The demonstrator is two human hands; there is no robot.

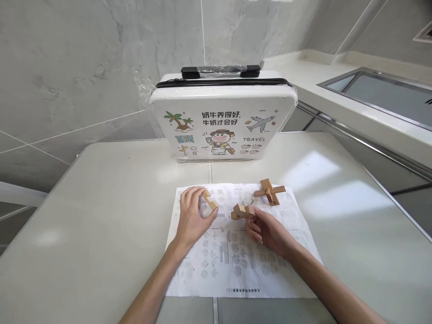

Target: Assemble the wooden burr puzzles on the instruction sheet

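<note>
Between the thumb and fingers of my left hand (pixel 193 211) is a notched wooden puzzle piece (pixel 210 200), gripped by its two ends above the paper. To the right, my right hand (pixel 266 227) pinches a small cluster of wooden puzzle pieces (pixel 240 211), its other fingers curled beneath. The two held things are apart. Just beyond my right hand, a cross-shaped assembly of wooden puzzle pieces (pixel 270 192) rests on the sheet. Under both hands lies a printed instruction sheet (pixel 243 274), covered in small puzzle drawings and lying upside down to me.
A white plastic-wrapped suitcase (pixel 222 103) with cartoon prints stands at the back of the pale table (pixel 101 216). Behind it rises a grey wall (pixel 101 58). On the right, a white counter (pixel 357 96) holds a dark glass panel (pixel 381 92).
</note>
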